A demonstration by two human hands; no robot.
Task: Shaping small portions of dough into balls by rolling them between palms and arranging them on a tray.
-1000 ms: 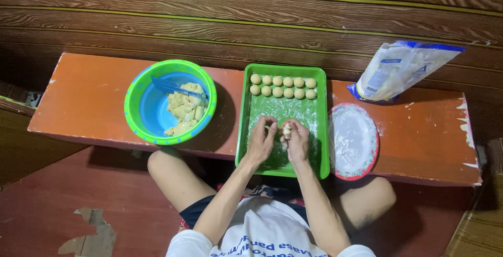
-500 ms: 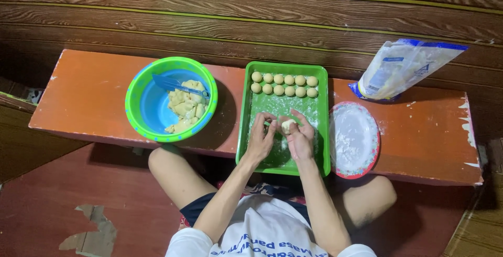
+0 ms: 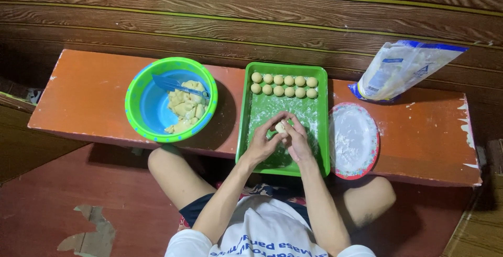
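Dough piece [image 3: 281,127]: a small pale lump, held just above the near half of the green tray [image 3: 320,131], between my two hands.
Left hand [image 3: 262,143]: my fingers [image 3: 270,126] curl up and over the lump from the left, closed lightly on it.
Right hand [image 3: 296,140]: cupped against it from the right, fingers bent round the lump and touching the left hand's.
How it handles: I judge it soft, light and a little tacky; it would dent under a pinch, so I would take it with fingertips and palm all round rather than at one edge.
Finished balls [image 3: 283,85]: two neat rows along the far end of the tray, touching or nearly so; they look as easily squashed.
Tray floor: dusted white with flour, which should keep dough from sticking.
Blue and green bowl [image 3: 137,110]: left on the orange bench [image 3: 89,94], holding torn dough pieces [image 3: 184,105] and a blue scraper [image 3: 170,83].
Floured plate [image 3: 353,140]: just right of the tray, coated white.
Flour bag [image 3: 401,68]: far right, leaning against the wooden wall.
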